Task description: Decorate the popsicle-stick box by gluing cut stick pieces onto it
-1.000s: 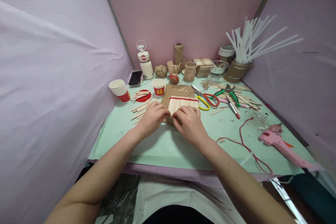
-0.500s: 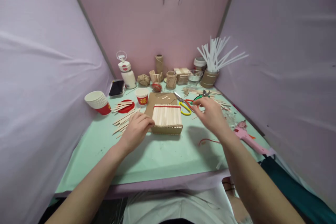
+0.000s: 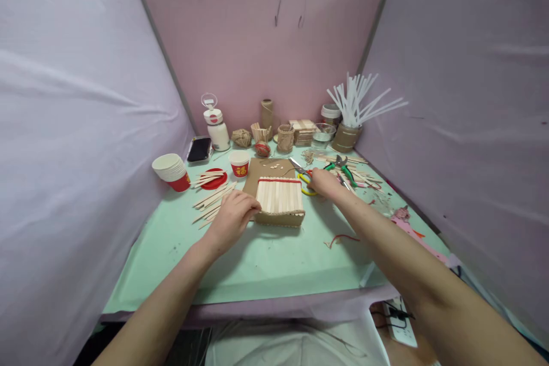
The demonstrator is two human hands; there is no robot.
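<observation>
The left hand [image 3: 235, 214] pinches the near left corner of the stick-topped box [image 3: 281, 197] between thumb and fingers. The right hand [image 3: 326, 183] is at the handles of the scissors [image 3: 297, 166] — its fingertips are partly hidden, so I cannot tell whether they grip. The one readable mark is the gold 福 on the red-and-white paper cup [image 3: 239, 163]. Loose sticks [image 3: 210, 203] lie beside the left hand, a cardboard sheet [image 3: 254, 174] behind the box, green-handled pliers [image 3: 341, 166] beyond the right hand. The right forearm partly covers a pink glue gun [image 3: 414, 233]. The box sits between the hands — touching the left, apart from the right.
</observation>
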